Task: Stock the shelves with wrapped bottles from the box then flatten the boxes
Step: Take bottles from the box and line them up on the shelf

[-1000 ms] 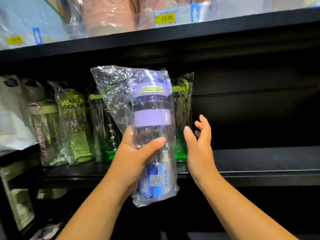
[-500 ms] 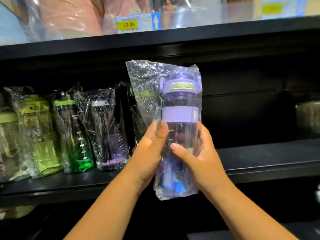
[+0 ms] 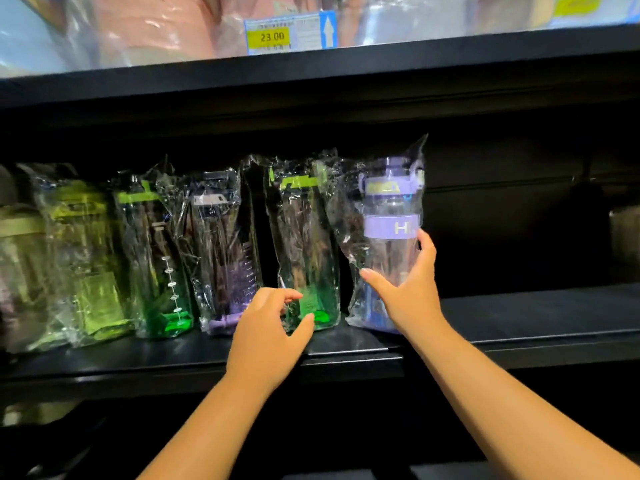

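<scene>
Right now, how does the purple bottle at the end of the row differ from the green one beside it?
The purple bottle has a lilac lid and wide lilac band; the green bottle has a green lid strip and green base. The right hand holds the purple bottle, not the green bottle. Both stand on the shelf in clear wrap.

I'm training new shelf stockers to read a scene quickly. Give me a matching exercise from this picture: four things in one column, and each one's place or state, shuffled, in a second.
Things
1. purple-banded bottle
2. left hand
3. right hand
4. price tag

Places or states
A. on the front edge of the upper shelf
B. holds nothing, fingers loosely curled, in front of the green-based bottle
C. upright in its wrap at the right end of the row on the shelf
D. grips the purple-banded bottle

Pairs: 1-C, 2-B, 3-D, 4-A
</scene>
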Demonstrator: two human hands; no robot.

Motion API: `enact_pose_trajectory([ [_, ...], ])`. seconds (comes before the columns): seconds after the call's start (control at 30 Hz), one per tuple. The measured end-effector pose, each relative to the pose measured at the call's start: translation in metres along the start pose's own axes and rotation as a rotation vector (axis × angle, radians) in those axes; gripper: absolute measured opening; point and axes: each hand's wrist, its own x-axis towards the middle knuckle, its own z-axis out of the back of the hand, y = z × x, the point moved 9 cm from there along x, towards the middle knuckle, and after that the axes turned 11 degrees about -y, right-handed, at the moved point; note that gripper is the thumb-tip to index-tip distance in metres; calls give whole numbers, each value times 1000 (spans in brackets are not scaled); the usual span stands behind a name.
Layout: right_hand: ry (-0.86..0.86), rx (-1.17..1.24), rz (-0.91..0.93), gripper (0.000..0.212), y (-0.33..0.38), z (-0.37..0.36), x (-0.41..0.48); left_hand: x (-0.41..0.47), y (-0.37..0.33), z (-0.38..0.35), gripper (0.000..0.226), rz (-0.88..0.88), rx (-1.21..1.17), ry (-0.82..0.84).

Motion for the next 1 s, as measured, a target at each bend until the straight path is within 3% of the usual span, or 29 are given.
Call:
enact_pose_trajectory([
  [0.17, 19, -76, -20, 110, -8, -17, 4, -4, 2, -9, 37, -19, 108, 75],
  [0.43, 50, -123, -27, 111, -8, -26, 3, -4, 4, -12, 48, -3, 153, 63],
  [0.67, 49, -117, -11, 108, -10, -25, 4, 9, 24, -21, 95, 292, 72, 99],
  [0.8, 53, -112, -13, 108, -9, -23, 3, 15, 11, -29, 103, 309, 80, 63],
  [1.0, 43, -93, -6, 108, -6, -19, 2, 26, 16, -43, 113, 520, 7, 25],
])
